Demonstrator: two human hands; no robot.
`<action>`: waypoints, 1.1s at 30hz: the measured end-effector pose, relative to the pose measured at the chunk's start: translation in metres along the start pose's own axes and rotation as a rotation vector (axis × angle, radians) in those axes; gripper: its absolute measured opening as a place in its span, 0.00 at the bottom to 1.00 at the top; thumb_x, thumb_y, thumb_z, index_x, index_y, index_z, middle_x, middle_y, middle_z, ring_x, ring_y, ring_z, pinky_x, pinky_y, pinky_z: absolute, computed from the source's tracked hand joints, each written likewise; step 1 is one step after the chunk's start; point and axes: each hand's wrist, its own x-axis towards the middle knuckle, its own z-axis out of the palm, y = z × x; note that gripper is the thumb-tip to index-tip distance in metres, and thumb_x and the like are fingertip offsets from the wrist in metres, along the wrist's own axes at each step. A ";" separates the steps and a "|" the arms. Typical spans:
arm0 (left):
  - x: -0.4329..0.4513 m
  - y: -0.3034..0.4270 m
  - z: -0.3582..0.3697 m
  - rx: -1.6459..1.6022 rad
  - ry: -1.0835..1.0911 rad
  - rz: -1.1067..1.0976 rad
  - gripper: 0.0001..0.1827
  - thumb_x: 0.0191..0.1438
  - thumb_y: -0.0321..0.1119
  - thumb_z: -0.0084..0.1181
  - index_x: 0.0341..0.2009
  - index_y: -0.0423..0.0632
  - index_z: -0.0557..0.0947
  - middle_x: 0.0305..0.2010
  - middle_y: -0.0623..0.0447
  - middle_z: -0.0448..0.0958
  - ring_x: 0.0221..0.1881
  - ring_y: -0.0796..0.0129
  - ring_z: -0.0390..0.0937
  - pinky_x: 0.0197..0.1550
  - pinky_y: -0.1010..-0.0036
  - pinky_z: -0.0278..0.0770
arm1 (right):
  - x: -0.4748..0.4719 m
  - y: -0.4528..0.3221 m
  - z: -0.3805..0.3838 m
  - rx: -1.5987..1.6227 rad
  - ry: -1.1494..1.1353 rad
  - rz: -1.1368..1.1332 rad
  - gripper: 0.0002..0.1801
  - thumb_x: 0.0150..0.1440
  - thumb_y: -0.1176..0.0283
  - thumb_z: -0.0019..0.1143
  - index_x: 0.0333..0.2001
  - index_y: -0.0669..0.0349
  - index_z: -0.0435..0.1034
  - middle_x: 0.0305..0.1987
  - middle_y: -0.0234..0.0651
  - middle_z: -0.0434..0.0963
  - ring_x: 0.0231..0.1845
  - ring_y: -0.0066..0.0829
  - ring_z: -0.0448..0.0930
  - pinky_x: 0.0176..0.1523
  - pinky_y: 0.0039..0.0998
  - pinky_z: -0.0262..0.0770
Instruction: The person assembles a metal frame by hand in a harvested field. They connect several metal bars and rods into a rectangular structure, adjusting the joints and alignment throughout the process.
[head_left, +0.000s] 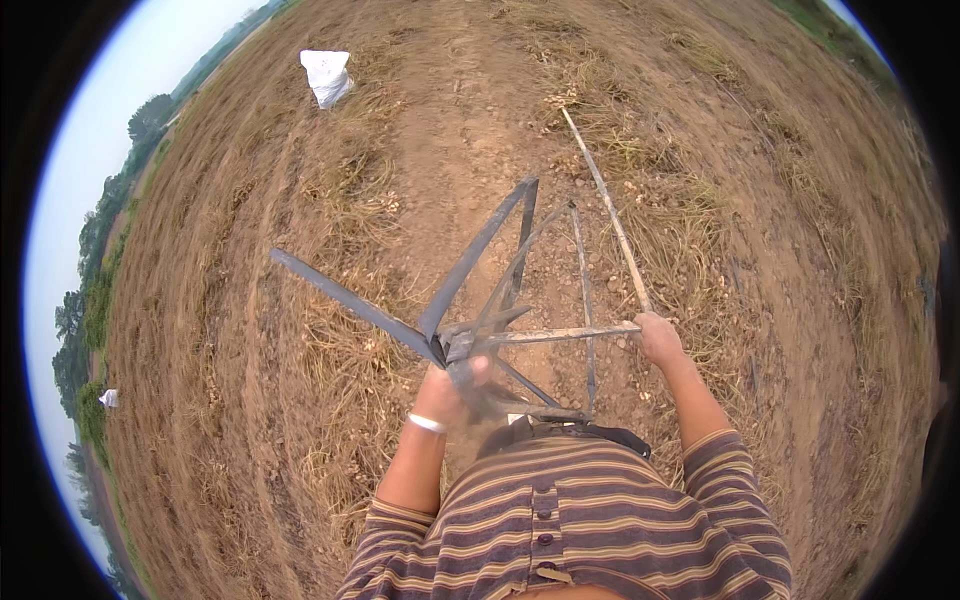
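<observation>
A bundle of flat dark strips (476, 255), bent at sharp angles, spreads out in front of my body. My left hand (454, 390), with a white band at the wrist, grips the strips where they come together; dust or blur veils its fingers. My right hand (658, 337) is closed around pale, soil-stained strips at the right. One pale strip (607, 199) runs from it up over the ground, and another (555, 335) reaches across towards my left hand. More thin lengths hang near my waist. What the strips are made of cannot be told.
Rows of dried, pulled plants (667, 225), with pale pods that look like peanuts, lie on both sides of a bare soil strip (457, 112). A white sack (327, 77) stands at the upper left, and a smaller white object (109, 397) is at the far left.
</observation>
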 end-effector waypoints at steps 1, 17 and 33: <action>0.010 -0.009 -0.002 0.030 0.027 -0.016 0.11 0.40 0.34 0.55 0.18 0.46 0.67 0.13 0.59 0.59 0.17 0.74 0.55 0.21 0.77 0.52 | -0.023 0.008 0.004 0.056 0.062 0.042 0.11 0.48 0.64 0.51 0.27 0.61 0.67 0.29 0.46 0.71 0.35 0.46 0.72 0.39 0.39 0.68; 0.039 -0.151 0.037 1.238 -0.800 -0.362 0.15 0.34 0.34 0.46 0.20 0.32 0.75 0.25 0.29 0.70 0.29 0.43 0.71 0.32 0.60 0.69 | -0.310 0.045 0.034 -0.094 -0.887 0.792 0.22 0.50 0.56 0.45 0.33 0.66 0.71 0.34 0.51 0.74 0.40 0.45 0.74 0.44 0.39 0.69; 0.050 -0.025 -0.141 -0.640 0.455 0.141 0.09 0.45 0.22 0.51 0.19 0.48 0.68 0.15 0.60 0.60 0.17 0.75 0.58 0.21 0.80 0.59 | -0.082 0.018 0.018 -0.327 -0.148 0.173 0.10 0.35 0.61 0.59 0.21 0.54 0.74 0.27 0.32 0.76 0.41 0.34 0.71 0.44 0.35 0.65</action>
